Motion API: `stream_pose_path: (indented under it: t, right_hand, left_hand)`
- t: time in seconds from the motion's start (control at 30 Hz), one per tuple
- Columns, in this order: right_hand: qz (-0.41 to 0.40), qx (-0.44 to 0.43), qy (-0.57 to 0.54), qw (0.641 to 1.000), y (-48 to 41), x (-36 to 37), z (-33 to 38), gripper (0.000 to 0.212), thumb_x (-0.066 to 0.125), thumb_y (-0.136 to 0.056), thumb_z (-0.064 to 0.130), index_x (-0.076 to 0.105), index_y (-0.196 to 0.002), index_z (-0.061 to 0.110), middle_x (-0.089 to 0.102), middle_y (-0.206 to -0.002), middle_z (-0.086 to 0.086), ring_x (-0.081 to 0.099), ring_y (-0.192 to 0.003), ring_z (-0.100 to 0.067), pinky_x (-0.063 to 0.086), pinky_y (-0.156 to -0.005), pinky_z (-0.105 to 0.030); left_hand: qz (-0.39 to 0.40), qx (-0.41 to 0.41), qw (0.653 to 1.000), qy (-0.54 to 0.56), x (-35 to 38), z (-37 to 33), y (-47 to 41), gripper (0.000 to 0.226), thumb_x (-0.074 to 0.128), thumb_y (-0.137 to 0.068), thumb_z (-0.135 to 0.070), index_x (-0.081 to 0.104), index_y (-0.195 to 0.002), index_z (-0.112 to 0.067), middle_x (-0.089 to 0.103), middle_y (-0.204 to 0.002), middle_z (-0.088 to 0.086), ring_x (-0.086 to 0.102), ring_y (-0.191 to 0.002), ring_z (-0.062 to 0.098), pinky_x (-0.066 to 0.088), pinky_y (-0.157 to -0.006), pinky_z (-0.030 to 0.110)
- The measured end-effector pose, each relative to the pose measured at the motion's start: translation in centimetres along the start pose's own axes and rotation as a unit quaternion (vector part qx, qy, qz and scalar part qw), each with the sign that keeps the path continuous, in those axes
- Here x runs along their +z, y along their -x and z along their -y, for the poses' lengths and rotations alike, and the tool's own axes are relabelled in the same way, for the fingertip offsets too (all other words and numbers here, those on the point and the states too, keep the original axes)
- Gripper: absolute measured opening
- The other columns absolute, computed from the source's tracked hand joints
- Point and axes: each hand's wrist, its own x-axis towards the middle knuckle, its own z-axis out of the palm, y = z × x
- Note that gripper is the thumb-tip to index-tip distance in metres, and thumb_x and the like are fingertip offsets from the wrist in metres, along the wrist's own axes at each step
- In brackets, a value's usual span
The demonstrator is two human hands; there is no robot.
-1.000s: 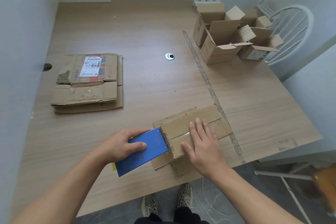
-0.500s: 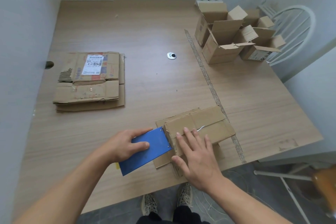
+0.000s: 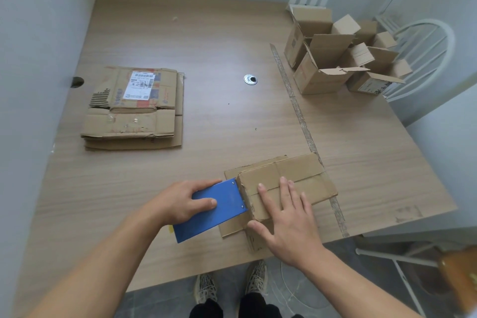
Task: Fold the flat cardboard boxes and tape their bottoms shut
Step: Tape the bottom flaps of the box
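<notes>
At the tabletop's (image 3: 206,33) near edge, 6 o'clock side, is the job in hand. Largest first:

- Stack of flat boxes (image 3: 134,108) at 10 o'clock, well apart from both hands.
- Cluster of folded boxes (image 3: 325,70) at 1 o'clock, flaps up, next to the white chair (image 3: 433,41).
- Current box (image 3: 304,175) at 5 o'clock, bottom up, flaps closed. Flat cardboard pokes out under it, probably its own open top flaps.
- Its long axis runs about 9-to-3, tipped slightly toward 2. The flap seam (image 3: 309,177) follows that axis.
- Blue tape tool (image 3: 219,212): riveted edge butts against the box's 9 o'clock end. Roll not visible under the plate.
- Left hand (image 3: 178,204): grip clamped on the tool, thumb on top of the plate, fingers over its far edge.
- Right hand (image 3: 289,219): grip apart, holds nothing. Fingers lie straight and flat across the seam, pressing the flaps down; thumb is against the near side wall.

Key relation:
- The box lies at 3 o'clock from the left grip, touching the tool. The seam is nearly in line with the tool.
- The left hand owns the seam's 9 o'clock end. The right hand is already on the box, over the 9 o'clock half.

My read: any pull goes 9 toward 3 along the seam, and the right fingers sit in that path. They would need to slide toward 3 or lift. I can't tell how much tape is already on the seam.
</notes>
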Motion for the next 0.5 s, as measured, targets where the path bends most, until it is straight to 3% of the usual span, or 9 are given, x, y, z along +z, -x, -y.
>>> stream_pose_path:
  t: [0.1, 0.17, 0.4, 0.5]
  right_hand:
    - [-0.002, 0.007, 0.002, 1.000, 0.0, 0.3, -0.1, 0.078, 0.005, -0.087, 0.083, 0.007, -0.155, 0.044, 0.008, -0.163, -0.017, 0.008, -0.152, -0.031, 0.006, -0.119, -0.047]
    - [-0.004, 0.007, 0.011, 1.000, 0.0, 0.2, -0.1, 0.078, 0.005, -0.087, 0.082, 0.007, -0.155, 0.044, 0.009, -0.162, -0.018, 0.009, -0.151, -0.031, 0.010, -0.119, -0.049]
    - [-0.001, 0.015, 0.017, 1.000, 0.0, 0.1, 0.1, 0.076, 0.013, -0.090, 0.080, 0.021, -0.154, 0.039, 0.025, -0.158, -0.021, 0.024, -0.148, -0.034, 0.024, -0.114, -0.053]
    - [0.002, 0.014, 0.009, 1.000, -0.1, 0.0, -0.1, 0.076, 0.012, -0.089, 0.081, 0.022, -0.153, 0.041, 0.023, -0.160, -0.018, 0.022, -0.148, -0.032, 0.022, -0.114, -0.053]
  left_hand:
    - [0.017, -0.014, 0.999, -0.025, -0.9, 0.0, -0.2, 0.056, 0.053, -0.078, -0.059, 0.046, -0.133, -0.060, 0.058, -0.124, -0.023, 0.056, -0.108, 0.008, 0.043, -0.085, 0.026]
    - [0.025, -0.018, 0.999, -0.029, -1.5, 0.1, 0.1, 0.059, 0.051, -0.072, -0.062, 0.048, -0.130, -0.062, 0.060, -0.123, -0.026, 0.056, -0.110, 0.006, 0.045, -0.093, 0.028]
    - [0.034, -0.012, 0.999, -0.033, -2.2, -0.9, 0.1, 0.041, 0.059, -0.088, -0.049, 0.052, -0.126, -0.061, 0.064, -0.119, -0.021, 0.059, -0.106, 0.007, 0.047, -0.096, 0.032]
    - [0.006, -0.014, 0.998, -0.069, -1.6, -2.2, -0.4, 0.042, 0.059, -0.090, -0.046, 0.053, -0.131, -0.054, 0.063, -0.119, -0.016, 0.057, -0.103, 0.011, 0.047, -0.087, 0.030]
